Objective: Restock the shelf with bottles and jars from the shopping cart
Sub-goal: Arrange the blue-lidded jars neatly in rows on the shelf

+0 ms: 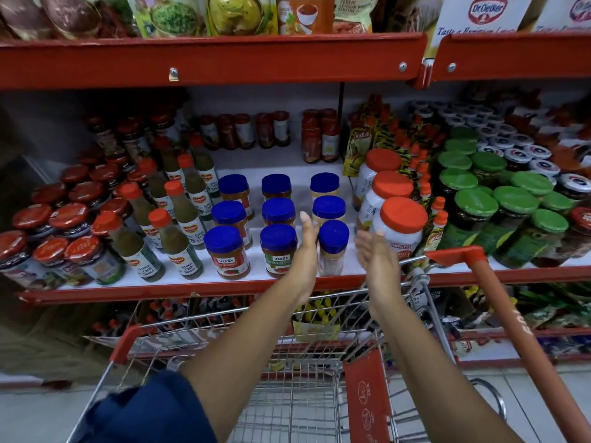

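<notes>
Blue-lidded jars stand in three rows on the white middle shelf (204,276). The front right jar (332,247) sits between my two hands. My left hand (307,247) is flat and open against that jar's left side. My right hand (377,260) is open a little to the jar's right, not touching it, fingers spread. The wire shopping cart (287,362) is below my arms; its basket looks bare where it shows.
Green chilli sauce bottles (179,247) stand left of the jars, red-lidded jars (48,247) further left. Large white jam jars with orange lids (399,225) and green-lidded jars (511,215) fill the right. The cart's red handle (518,327) runs along the right.
</notes>
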Available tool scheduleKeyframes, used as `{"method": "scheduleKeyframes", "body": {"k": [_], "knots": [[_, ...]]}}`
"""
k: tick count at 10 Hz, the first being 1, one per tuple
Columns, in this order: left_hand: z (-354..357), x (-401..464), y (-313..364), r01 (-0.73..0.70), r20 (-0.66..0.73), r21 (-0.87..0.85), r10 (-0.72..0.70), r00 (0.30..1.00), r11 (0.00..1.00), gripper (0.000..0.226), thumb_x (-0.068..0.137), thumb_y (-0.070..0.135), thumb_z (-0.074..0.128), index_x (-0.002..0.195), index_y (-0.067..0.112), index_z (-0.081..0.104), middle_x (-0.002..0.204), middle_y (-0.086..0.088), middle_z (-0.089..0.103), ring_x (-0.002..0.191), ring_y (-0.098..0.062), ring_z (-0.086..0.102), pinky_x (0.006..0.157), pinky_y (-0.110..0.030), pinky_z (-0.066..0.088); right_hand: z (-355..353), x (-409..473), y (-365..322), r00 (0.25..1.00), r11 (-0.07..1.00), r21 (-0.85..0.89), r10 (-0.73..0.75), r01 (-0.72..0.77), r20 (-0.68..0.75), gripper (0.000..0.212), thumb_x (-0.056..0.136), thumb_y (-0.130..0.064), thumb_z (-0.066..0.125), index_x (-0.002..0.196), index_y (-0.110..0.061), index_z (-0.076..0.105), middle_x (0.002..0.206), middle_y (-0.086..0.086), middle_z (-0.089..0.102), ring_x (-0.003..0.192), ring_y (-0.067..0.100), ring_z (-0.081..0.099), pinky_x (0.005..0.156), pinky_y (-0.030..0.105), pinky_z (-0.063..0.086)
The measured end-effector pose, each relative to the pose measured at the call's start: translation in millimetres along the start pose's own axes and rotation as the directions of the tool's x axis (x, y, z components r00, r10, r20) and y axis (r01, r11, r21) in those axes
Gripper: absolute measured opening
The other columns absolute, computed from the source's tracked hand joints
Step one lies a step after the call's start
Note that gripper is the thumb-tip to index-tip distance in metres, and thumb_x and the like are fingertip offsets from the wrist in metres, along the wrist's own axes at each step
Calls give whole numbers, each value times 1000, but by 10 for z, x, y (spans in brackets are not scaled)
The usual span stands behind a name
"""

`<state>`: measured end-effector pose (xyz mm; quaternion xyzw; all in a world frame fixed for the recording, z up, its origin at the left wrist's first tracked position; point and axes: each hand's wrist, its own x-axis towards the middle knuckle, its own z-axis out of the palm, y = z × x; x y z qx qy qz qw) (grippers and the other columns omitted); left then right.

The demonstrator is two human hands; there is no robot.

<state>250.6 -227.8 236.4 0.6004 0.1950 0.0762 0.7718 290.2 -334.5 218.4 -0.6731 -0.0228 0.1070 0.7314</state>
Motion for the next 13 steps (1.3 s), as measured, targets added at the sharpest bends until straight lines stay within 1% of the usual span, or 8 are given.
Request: {"method": "scheduleKeyframes", "body": {"k": [2, 3, 5, 6, 8, 10, 12, 13], "knots": [[226, -379, -218, -5, -20, -189, 1, 1000, 982, 94, 70, 80, 11, 150, 32, 16, 159, 5, 18, 147, -15, 12, 118, -39, 10, 182, 500, -226, 968, 993, -116, 31, -2, 251, 55, 103, -45, 22, 117, -12, 63, 119, 5, 62, 111, 14, 56, 100, 30, 41], [311, -395, -218, -41, -2, -265, 42, 999, 963, 103, 63, 84, 16, 150, 28, 21, 158, 6, 22, 147, -12, 14, 116, -32, 13, 191, 598, -197, 960, 984, -176, 47, 3, 275, 54, 102, -46, 23, 107, -15, 66, 111, 5, 64, 101, 14, 60, 87, 26, 45], [264, -334, -178, -29, 20, -265, 35, 999, 964, 89, 79, 75, 3, 149, 26, 25, 155, 3, 32, 144, -12, 24, 109, -25, 21, 30, 498, -100, 963, 990, -141, 66, -30, 260, 53, 102, -46, 22, 115, -23, 67, 121, 1, 67, 118, 15, 58, 105, 32, 41], [205, -255, -145, 13, 35, -248, -5, 999, 969, 87, 82, 74, -2, 148, 26, 27, 155, 2, 33, 145, -14, 21, 114, -31, 16, -42, 370, -79, 967, 994, -98, 70, -47, 247, 49, 103, -44, 24, 86, -34, 69, 101, -20, 64, 104, 3, 56, 102, 29, 36], [124, -126, -125, 46, 32, -177, -41, 999, 983, 90, 78, 78, -3, 146, 30, 33, 150, 4, 41, 132, -2, 29, 118, -41, 7, -116, 175, 29, 978, 998, -43, 55, -48, 201, 47, 100, -47, 31, 137, -23, 48, 133, -10, 49, 126, 7, 45, 107, 27, 32], [144, -161, -82, 35, -20, -144, -38, 999, 989, 85, 82, 76, -1, 138, 29, 44, 137, 7, 54, 138, -13, 32, 117, -40, 12, -40, 79, -20, 981, 997, -77, 43, -29, 188, 28, 101, -46, 30, 91, -48, 55, 107, -16, 57, 108, 7, 49, 105, 32, 33], [181, -280, 23, 12, -25, -80, -14, 1000, 997, 71, 85, 73, -1, 101, 43, 61, 108, 14, 64, 116, -5, 46, 112, -38, 19, -29, -66, -209, 982, 994, -106, 43, -24, 183, 45, 102, -44, 28, 128, -21, 56, 137, 9, 54, 109, 11, 46, 104, 35, 35], [188, -396, 157, -26, -22, -72, 24, 999, 997, 76, 90, 66, 0, 138, 26, 44, 133, 4, 52, 129, -9, 38, 101, -29, 22, -31, -216, -340, 987, 973, -224, -15, 50, 157, 49, 101, -48, 28, 138, -22, 48, 147, 6, 46, 128, 17, 45, 106, 35, 32]]}}
